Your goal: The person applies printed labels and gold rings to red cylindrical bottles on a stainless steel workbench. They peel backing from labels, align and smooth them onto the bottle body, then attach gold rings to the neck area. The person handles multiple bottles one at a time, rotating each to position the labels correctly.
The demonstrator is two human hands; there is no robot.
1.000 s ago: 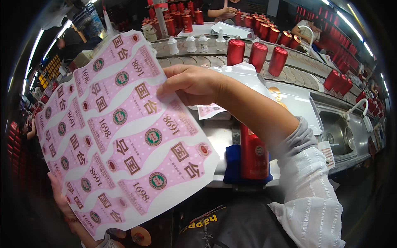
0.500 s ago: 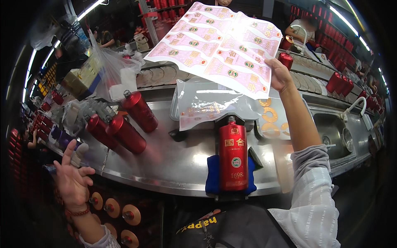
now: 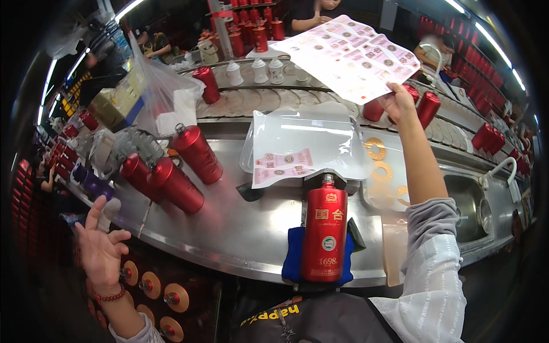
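While the left hand [image 3: 103, 254] hangs with nothing in its grasp, palm showing, digits spread and half curled, the sheet of pink labels [image 3: 354, 54] lies well apart from those fingers, beyond them and to the right. Near the left fingers, on their right and farther from the person: three red bottles [image 3: 176, 191], untouched. Farther right, between both hands and nearer the person than the right fingers: a single red bottle [image 3: 326, 246] on a blue cloth [image 3: 294, 266], neck pointing away, no finger on it. Past that neck, left of the right fingers: a clear film [image 3: 320, 134] bearing two pink labels at its near left corner. At right, the right hand [image 3: 399, 106] pinches the sheet at its near right edge; exact thumb contact cannot be made out. From these fingers the sheet extends leftward and away, raised, long axis slanting from far left to near right. Nearer hand: the right, in contact
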